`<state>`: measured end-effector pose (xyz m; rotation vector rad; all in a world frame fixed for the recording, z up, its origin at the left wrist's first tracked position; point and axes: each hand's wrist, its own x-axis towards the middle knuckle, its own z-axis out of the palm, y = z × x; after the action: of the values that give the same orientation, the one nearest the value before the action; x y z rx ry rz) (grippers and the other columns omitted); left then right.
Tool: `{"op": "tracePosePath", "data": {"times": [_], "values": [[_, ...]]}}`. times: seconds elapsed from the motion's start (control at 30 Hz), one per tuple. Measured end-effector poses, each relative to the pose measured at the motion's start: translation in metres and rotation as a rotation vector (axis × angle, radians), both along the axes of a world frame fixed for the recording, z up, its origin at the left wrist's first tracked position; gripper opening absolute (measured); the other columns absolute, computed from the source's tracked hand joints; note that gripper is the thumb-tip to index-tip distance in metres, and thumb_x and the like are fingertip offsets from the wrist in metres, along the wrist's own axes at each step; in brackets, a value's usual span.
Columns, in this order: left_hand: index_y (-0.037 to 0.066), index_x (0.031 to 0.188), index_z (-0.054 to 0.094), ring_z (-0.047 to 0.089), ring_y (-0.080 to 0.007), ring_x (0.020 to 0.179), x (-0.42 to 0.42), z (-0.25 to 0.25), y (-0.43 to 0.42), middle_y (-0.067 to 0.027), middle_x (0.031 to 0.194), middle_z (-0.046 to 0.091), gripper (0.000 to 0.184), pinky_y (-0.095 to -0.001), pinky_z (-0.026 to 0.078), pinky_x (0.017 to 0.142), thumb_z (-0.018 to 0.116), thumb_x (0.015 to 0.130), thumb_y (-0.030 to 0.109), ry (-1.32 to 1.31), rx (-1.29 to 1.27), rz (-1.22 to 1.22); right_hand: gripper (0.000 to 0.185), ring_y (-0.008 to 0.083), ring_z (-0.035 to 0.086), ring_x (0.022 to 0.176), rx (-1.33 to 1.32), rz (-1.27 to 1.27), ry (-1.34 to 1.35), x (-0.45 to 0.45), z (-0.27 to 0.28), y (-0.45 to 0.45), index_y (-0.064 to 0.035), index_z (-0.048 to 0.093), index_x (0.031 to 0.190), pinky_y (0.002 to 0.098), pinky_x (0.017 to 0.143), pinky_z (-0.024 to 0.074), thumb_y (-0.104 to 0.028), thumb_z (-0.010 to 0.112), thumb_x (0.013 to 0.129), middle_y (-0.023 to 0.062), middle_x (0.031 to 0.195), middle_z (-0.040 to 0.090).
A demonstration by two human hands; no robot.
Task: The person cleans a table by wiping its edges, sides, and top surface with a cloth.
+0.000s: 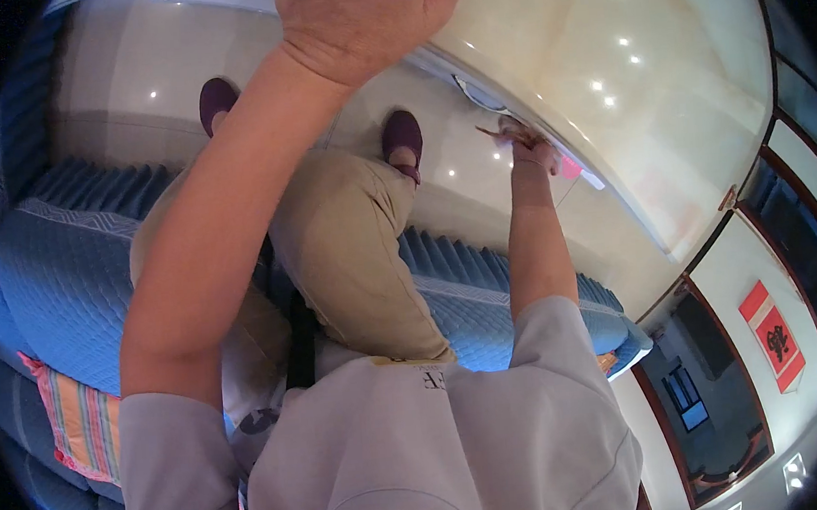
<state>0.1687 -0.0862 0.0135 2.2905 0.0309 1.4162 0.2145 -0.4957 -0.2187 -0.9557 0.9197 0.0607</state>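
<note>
Brown strip [488,133] seemingly held, the right hand [534,150] reaches low, any lift needing clearance from the table [647,77]; how the left hand [363,16] grips, I cannot tell

A thin brown strip-like item [489,133], too small to identify, is held slanting beside the edge of a glossy cream marbled table [671,85].

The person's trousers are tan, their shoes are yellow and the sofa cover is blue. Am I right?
Not quite. The shoes are dark purple, not yellow, as the head view shows. The trousers are tan and the sofa cover is blue.
</note>
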Motion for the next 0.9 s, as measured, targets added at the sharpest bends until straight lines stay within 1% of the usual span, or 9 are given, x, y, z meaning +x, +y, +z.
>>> {"op": "tracePosePath", "data": {"times": [0.07,0.13,0.27,0.37,0.47,0.53,0.63,0.77,0.9], "values": [[0.001,0.099,0.059,0.055,-0.0341,0.089,0.001,-0.005,0.003,-0.0148,0.1,0.056,0.029,-0.043,0.043,0.084,0.062,0.071,0.003,0.01,0.042,-0.001,0.051,0.0353,0.051,0.118,-0.891,0.728,-0.198,-0.004,-0.117,-0.063,-0.0035,0.055,0.124,0.0503,0.097,0.0456,-0.041,0.043,0.092,0.0148,0.128,0.055],[0.001,0.098,0.059,0.055,-0.0341,0.088,0.005,-0.008,0.004,-0.015,0.099,0.056,0.028,-0.0426,0.043,0.083,0.062,0.07,0.003,-0.01,0.058,0.002,0.054,0.0342,0.051,0.118,0.136,0.28,0.044,-0.005,-0.102,-0.014,-0.0054,0.054,0.126,0.0503,0.099,0.044,-0.044,0.041,0.091,0.0149,0.13,0.054],[0.001,0.097,0.06,0.056,-0.034,0.088,0.002,-0.003,0.003,-0.0156,0.098,0.057,0.026,-0.0422,0.044,0.082,0.062,0.071,0.003,0.029,0.068,0.006,0.05,0.0324,0.055,0.114,0.347,0.061,-0.063,-0.034,-0.033,0.143,-0.0052,0.053,0.126,0.0479,0.098,0.0451,-0.039,0.044,0.09,0.0156,0.127,0.055],[0.001,0.097,0.06,0.056,-0.0338,0.089,0.003,-0.005,0.005,-0.0158,0.099,0.057,0.026,-0.0421,0.044,0.082,0.061,0.071,0.003,0.021,0.06,-0.008,0.038,0.0317,0.057,0.11,0.419,0.13,-0.035,-0.046,-0.055,0.167,-0.0036,0.056,0.12,0.0455,0.095,0.0481,-0.027,0.046,0.093,0.0175,0.122,0.057],[0.001,0.097,0.06,0.056,-0.0335,0.088,0.001,-0.001,0.003,-0.0156,0.098,0.057,0.025,-0.0418,0.044,0.082,0.061,0.072,0.003,-0.027,0.047,-0.004,0.029,0.0308,0.057,0.108,0.383,0.229,-0.018,-0.049,-0.006,0.147,-0.0028,0.058,0.115,0.0428,0.091,0.0508,-0.018,0.047,0.094,0.0183,0.118,0.059],[0.001,0.096,0.059,0.055,-0.033,0.088,-0.002,0.001,0.003,-0.0152,0.097,0.057,0.025,-0.0417,0.044,0.082,0.061,0.072,0.003,0.005,0.033,0.004,0.028,0.0295,0.062,0.094,0.177,0.259,-0.064,-0.044,0.001,0.11,-0.0018,0.06,0.111,0.0371,0.074,0.0541,-0.019,0.052,0.09,0.0174,0.106,0.064],[0.001,0.096,0.059,0.055,-0.0323,0.088,-0.002,0.001,0.001,-0.0146,0.095,0.056,0.024,-0.0417,0.043,0.082,0.061,0.072,0.003,0.02,0.01,-0.002,0.027,0.0292,0.062,0.089,0.24,0.212,-0.07,-0.027,0.047,0.061,0.0009,0.059,0.11,0.0371,0.076,0.0545,-0.01,0.051,0.087,0.0171,0.099,0.065],[0.001,0.095,0.059,0.055,-0.0316,0.087,-0.001,0.001,0.003,-0.014,0.095,0.056,0.023,-0.0418,0.043,0.082,0.061,0.072,0.003,0.019,0.006,0.004,0.034,0.0303,0.059,0.103,0.212,0.213,0.011,-0.014,0.069,0.011,0.0019,0.052,0.117,0.0426,0.088,0.0541,0.005,0.043,0.085,0.0191,0.112,0.058],[0.002,0.094,0.058,0.055,-0.0314,0.088,-0.001,0.0,0.003,-0.0137,0.094,0.056,0.022,-0.0417,0.044,0.083,0.061,0.072,0.004,0.022,0.018,0.007,0.04,0.0315,0.058,0.107,-0.343,0.29,-0.218,-0.021,0.114,0.022,0.0016,0.045,0.12,0.0435,0.084,0.0559,0.014,0.043,0.083,0.0187,0.123,0.052]]}}
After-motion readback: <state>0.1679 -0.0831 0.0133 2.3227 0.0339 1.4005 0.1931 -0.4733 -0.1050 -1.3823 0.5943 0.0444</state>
